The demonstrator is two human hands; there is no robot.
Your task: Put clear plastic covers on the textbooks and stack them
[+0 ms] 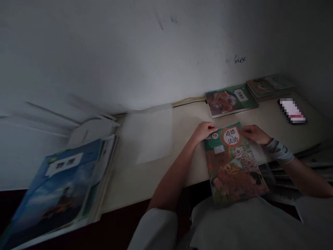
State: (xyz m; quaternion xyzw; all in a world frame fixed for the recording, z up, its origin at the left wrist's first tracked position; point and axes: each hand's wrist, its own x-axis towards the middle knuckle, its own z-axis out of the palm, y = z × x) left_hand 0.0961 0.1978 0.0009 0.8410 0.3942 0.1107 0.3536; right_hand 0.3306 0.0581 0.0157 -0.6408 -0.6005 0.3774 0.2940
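Observation:
A textbook (235, 163) with a green and red cover, lion-dance figures and large Chinese characters is tilted between my body and the desk edge. My left hand (205, 132) pinches its upper left corner. At the upper right edge, my right hand (256, 134) grips it with curled fingers; a band (281, 150) circles that wrist. Clear, film-like material (265, 170) shows beside the book's right edge, its shape hard to make out. Left of my left arm, a pale translucent sheet (153, 135) lies on the desk (132, 184).
A stack of books topped by a blue textbook (70, 187) stands at the left. By the wall lie a green textbook (231, 100) and a book pile (270, 85). A phone (292, 111) with a lit, blurred screen rests at right. Papers (307, 166) fill a space below the desktop.

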